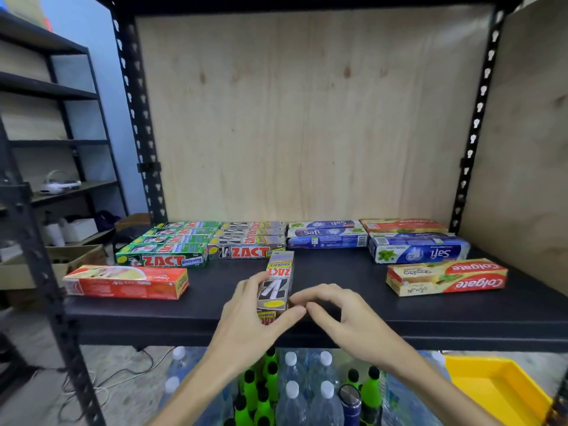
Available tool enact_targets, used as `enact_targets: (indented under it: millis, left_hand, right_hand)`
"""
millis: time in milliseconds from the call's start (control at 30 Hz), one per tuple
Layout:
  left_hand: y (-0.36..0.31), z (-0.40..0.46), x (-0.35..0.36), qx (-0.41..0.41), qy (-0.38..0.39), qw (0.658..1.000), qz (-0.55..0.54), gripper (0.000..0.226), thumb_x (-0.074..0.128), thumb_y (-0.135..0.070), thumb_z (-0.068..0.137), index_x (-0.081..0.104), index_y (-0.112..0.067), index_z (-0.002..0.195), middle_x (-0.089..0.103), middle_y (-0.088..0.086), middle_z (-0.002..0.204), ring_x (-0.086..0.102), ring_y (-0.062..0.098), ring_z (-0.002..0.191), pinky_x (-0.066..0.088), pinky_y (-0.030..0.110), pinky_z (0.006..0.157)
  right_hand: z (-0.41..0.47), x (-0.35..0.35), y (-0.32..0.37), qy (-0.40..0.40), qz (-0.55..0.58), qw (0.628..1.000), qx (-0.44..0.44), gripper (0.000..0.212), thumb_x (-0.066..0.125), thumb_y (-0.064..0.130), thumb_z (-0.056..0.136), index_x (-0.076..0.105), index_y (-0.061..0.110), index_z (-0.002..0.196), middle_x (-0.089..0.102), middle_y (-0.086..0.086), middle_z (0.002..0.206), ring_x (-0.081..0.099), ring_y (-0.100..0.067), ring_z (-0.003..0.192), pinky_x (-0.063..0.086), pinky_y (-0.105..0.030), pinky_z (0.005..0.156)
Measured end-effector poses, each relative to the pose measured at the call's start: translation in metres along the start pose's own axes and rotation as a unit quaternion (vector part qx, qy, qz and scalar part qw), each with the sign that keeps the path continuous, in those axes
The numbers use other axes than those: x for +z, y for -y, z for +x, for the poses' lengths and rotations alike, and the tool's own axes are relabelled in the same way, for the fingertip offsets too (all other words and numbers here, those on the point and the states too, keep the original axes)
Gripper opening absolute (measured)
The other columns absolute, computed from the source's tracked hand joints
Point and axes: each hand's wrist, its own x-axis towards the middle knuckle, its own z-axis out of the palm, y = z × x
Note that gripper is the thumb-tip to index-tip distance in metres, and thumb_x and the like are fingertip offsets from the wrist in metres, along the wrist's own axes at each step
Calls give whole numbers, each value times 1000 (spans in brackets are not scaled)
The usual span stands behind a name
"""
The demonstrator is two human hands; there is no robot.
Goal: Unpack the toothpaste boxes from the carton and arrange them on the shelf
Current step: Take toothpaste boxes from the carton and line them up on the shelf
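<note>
Grey Zact box (276, 284) endwise on shelf (353, 272)

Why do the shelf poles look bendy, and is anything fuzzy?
Head view: the wide-angle lens bows the black shelf posts outward; the left hand and right hand are slightly smeared, the side shelving soft; lighting is flat, without harsh glare.

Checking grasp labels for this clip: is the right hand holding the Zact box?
No, the left hand grips the Zact box, while the right hand hovers beside it with only fingertips near its edge.
</note>
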Motion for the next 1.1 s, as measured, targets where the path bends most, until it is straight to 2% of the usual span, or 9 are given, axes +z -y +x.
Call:
enact_targets:
  millis: [100,167,267,367,467,533,733,900,1100]
  left_hand:
    - [7,8,-15,13,30,999,4,74,75,-62,74,37,-43,136,51,-28,128,56,-11,112,44,12,91]
    - [14,18,-31,5,70,997,30,72,77,-53,78,39,-37,136,55,-24,126,59,-11,106,42,5,84]
    - [22,38,-60,23,123,986,109,57,76,-55,77,51,-40,126,61,-25,122,58,-11,105,43,10,85]
    - [32,62,-84,38,133,969,203,52,73,-60,76,58,-44,123,60,-23,118,53,-8,110,41,18,90]
    - [42,85,-99,50,119,957,258,53,69,-66,73,63,-43,120,64,-24,110,56,-1,107,46,36,98]
    - [48,99,-104,60,107,951,282,49,71,-63,74,65,-41,118,64,-24,107,55,2,104,46,39,98]
    - [71,135,-114,57,79,937,335,51,75,-59,75,64,-38,120,61,-12,126,49,11,118,41,38,103]
    - [96,154,-125,30,79,954,287,63,80,-61,69,61,-37,124,55,-13,138,45,9,131,36,32,111]
    - [112,167,-134,-3,119,965,233,65,82,-59,67,59,-44,126,57,-18,136,52,3,126,42,33,110]
  right_hand:
    - [15,-2,-6,-38,-29,999,-13,33,57,12,99,71,36,117,70,23,112,57,2,117,43,-22,103]
    - [28,-6,-16,-73,-77,994,-16,35,64,24,97,63,40,127,62,24,127,52,1,122,41,-31,108]
    - [49,-12,-25,-47,-133,989,47,68,68,52,90,38,41,151,38,9,156,31,-15,144,30,-39,119]
    - [70,-12,-35,-2,-127,987,98,93,70,62,84,24,35,159,25,2,166,20,-20,153,25,-42,124]
    - [89,-7,-44,4,-111,988,102,95,75,60,80,32,29,158,42,0,158,40,-17,143,36,-34,117]
    - [99,-2,-47,-11,-105,990,95,93,78,61,76,40,28,154,54,2,146,51,-13,132,42,-30,109]
    - [132,22,-59,-42,-89,993,72,96,80,63,72,39,26,151,37,7,140,48,-12,129,41,-32,111]
    - [158,33,-73,-70,-230,971,-10,91,65,81,70,42,36,146,37,9,126,36,-12,122,27,-24,103]
    - [173,40,-78,-16,-122,992,-16,85,75,68,74,38,42,146,34,14,118,47,-9,117,43,-30,107]
